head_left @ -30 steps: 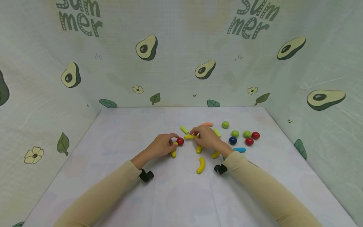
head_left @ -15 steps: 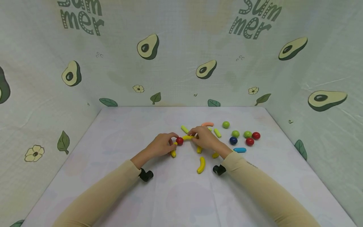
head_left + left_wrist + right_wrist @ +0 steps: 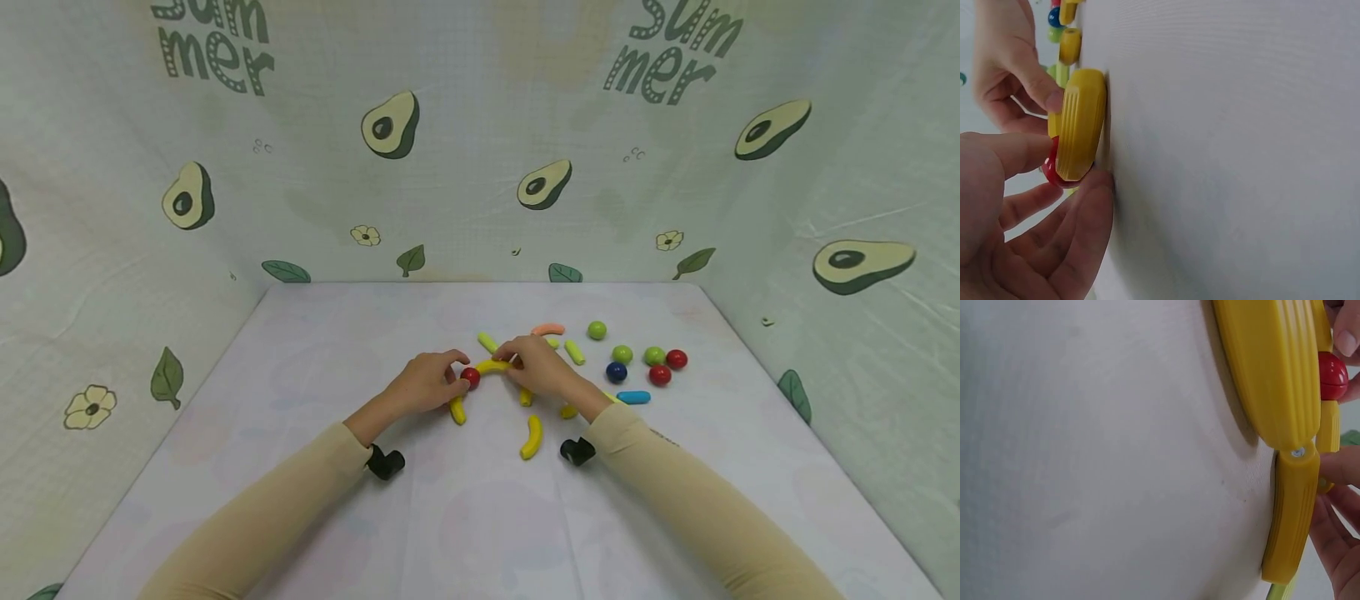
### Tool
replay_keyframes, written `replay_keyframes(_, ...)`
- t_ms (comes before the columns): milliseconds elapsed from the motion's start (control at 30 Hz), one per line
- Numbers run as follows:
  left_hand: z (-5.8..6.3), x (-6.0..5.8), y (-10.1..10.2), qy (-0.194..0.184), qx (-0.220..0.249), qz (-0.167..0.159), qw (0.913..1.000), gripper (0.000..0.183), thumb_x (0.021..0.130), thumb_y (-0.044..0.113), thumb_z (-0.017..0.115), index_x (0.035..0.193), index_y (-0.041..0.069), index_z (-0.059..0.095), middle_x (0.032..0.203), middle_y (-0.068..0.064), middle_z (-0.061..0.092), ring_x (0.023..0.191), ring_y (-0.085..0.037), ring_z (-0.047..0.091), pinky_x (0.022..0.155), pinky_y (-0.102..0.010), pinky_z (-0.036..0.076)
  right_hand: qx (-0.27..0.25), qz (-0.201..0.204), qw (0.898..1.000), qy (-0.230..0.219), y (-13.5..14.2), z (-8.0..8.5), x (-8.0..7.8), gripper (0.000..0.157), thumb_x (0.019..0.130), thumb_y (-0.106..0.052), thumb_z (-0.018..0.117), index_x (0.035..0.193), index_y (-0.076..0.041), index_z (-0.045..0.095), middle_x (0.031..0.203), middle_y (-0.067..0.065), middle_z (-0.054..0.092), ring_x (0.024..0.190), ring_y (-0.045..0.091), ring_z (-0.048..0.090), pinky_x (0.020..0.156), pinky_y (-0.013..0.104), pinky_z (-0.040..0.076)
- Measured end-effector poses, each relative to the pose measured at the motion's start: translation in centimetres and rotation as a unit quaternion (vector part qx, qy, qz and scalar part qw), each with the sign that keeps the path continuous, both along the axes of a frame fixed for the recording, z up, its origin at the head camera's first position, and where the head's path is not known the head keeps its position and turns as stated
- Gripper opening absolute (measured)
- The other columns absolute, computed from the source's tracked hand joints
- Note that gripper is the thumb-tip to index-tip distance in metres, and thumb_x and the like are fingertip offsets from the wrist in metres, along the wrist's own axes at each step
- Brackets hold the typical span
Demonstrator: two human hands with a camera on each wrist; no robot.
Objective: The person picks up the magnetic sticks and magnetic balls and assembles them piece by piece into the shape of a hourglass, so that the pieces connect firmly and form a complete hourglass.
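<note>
The red ball [image 3: 470,378] and yellow stick [image 3: 492,367] shifted left, between both hands [image 3: 422,383] [image 3: 543,367].

Screened-in, booth-like: white table [image 3: 480,533], sheeting walls [image 3: 465,67] (avocado-printed).

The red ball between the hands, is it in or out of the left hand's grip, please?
In: the head view shows the left hand holding the red ball between thumb and forefinger.
</note>
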State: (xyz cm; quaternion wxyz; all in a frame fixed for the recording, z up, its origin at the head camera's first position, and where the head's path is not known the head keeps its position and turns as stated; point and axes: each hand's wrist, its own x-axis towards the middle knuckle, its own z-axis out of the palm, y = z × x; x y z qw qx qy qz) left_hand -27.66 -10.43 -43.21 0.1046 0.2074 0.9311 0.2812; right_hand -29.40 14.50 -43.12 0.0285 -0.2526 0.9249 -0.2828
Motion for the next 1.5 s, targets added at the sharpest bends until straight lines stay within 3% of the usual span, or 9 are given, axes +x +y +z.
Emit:
replay_keyframes(167,0.1,-0.1,0.2,0.026,0.008,-0.012,0.9996,0.040,0.103,0.031,0.072,0.138,0.013,0.066,0.109,-0.005,0.075,0.085,-0.016,0.066,0.076,-0.032,0.056,-0.014,0.014,1.000,0.006,-0.2,0.0,0.2,0.025,0.098,-0.003,0.072,0.122,-0.007,0.078,0.119,0.006,0.076,0.097,0.018,0.066,0.087,0.032,0.058)
replay_keyframes(267,0.0,-0.2,0.4,0.032,0.021,-0.019,0.9991,0.040,0.102,0.030,0.073,0.137,0.012,0.066,0.112,-0.005,0.076,0.087,-0.014,0.068,0.076,-0.031,0.057,-0.019,0.017,1.000,0.006,-0.4,-0.1,0.2,0.025,0.097,-0.002,0.073,0.122,-0.007,0.078,0.118,0.006,0.076,0.098,0.019,0.067,0.088,0.033,0.059)
replay_keyframes(500,-0.1,-0.5,1.0,0.038,0.034,-0.025,0.9984,0.036,0.101,0.025,0.074,0.134,0.013,0.068,0.108,-0.004,0.077,0.087,-0.012,0.070,0.074,-0.029,0.058,-0.033,0.028,0.999,0.003,-0.5,-0.2,0.3,0.028,0.094,0.004,0.075,0.119,-0.007,0.078,0.115,0.006,0.076,0.097,0.018,0.069,0.087,0.032,0.059)
replay_keyframes(767,-0.5,-0.4,1.5,0.019,0.041,-0.014,0.9989,0.029,0.102,0.026,0.072,0.127,0.012,0.069,0.098,0.000,0.078,0.080,-0.011,0.069,0.072,-0.029,0.057,-0.036,0.031,0.999,0.008,-0.6,-0.1,0.4,0.023,0.094,0.001,0.077,0.114,-0.008,0.079,0.105,0.003,0.076,0.091,0.014,0.066,0.087,0.032,0.059)
replay_keyframes(1100,-0.5,-0.3,1.8,0.010,0.028,0.015,0.9994,0.023,0.101,0.023,0.071,0.121,0.013,0.069,0.091,0.002,0.075,0.073,-0.012,0.066,0.068,-0.028,0.054,-0.035,0.034,0.999,-0.006,-0.6,-0.2,0.6,0.023,0.094,0.002,0.077,0.115,-0.008,0.078,0.113,0.005,0.077,0.098,0.021,0.071,0.087,0.034,0.061)
replay_keyframes(1300,-0.3,-0.3,1.9,0.011,0.014,0.025,0.9995,0.022,0.101,0.024,0.071,0.120,0.015,0.069,0.093,0.002,0.075,0.074,-0.012,0.066,0.067,-0.027,0.054,-0.016,0.044,0.999,0.006,1.3,1.3,1.5,0.027,0.097,-0.005,0.074,0.124,-0.007,0.075,0.120,0.005,0.075,0.103,0.024,0.070,0.084,0.032,0.060)
replay_keyframes(1500,-0.3,-0.2,1.9,0.013,0.008,0.032,0.9994,0.021,0.101,0.023,0.071,0.120,0.015,0.069,0.094,0.001,0.074,0.075,-0.013,0.065,0.067,-0.027,0.054,0.013,0.029,0.999,0.044,5.1,3.1,2.2,0.028,0.096,-0.006,0.077,0.123,-0.004,0.076,0.121,0.010,0.075,0.106,0.031,0.069,0.085,0.040,0.062)
